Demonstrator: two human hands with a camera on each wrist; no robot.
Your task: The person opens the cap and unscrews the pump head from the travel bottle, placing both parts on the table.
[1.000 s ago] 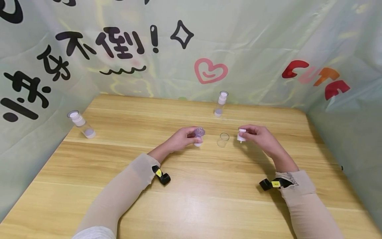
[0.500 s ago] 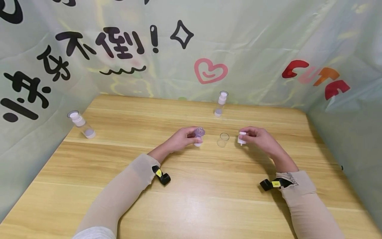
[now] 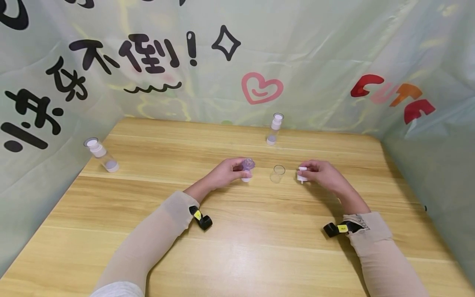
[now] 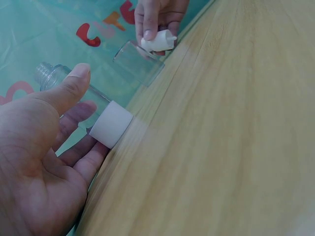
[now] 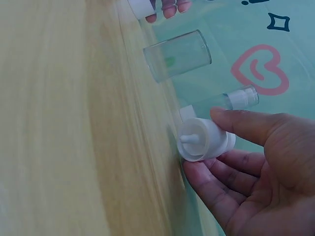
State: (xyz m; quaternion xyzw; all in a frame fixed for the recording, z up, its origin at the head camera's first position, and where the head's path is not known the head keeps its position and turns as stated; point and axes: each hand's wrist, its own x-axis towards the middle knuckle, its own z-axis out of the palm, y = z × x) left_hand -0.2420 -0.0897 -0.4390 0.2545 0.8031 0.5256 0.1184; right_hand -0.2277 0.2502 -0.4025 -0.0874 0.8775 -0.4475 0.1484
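Note:
With thumb and fingers, my left hand (image 3: 222,173) grips a small clear bottle (image 3: 248,165) that stands upright on the table. Its threaded neck is uncovered, and the white base (image 4: 111,125) shows in the left wrist view. My right hand (image 3: 323,174) pinches a white pump head (image 5: 201,140), its short stem (image 3: 302,182) pointing down close to the tabletop; I cannot tell if it touches. Between the hands stands a clear cylindrical cap (image 3: 277,175), touched by neither.
A capped pump bottle (image 3: 274,130) stands upright near the table's back edge. Another capped bottle (image 3: 102,154) is at the far left. Printed fabric (image 3: 315,49) walls in the back and sides of the wooden table (image 3: 237,231).
My right hand has come down slightly toward the table and toward me with the pump head. My left hand, the bottle and the clear cap have stayed put.

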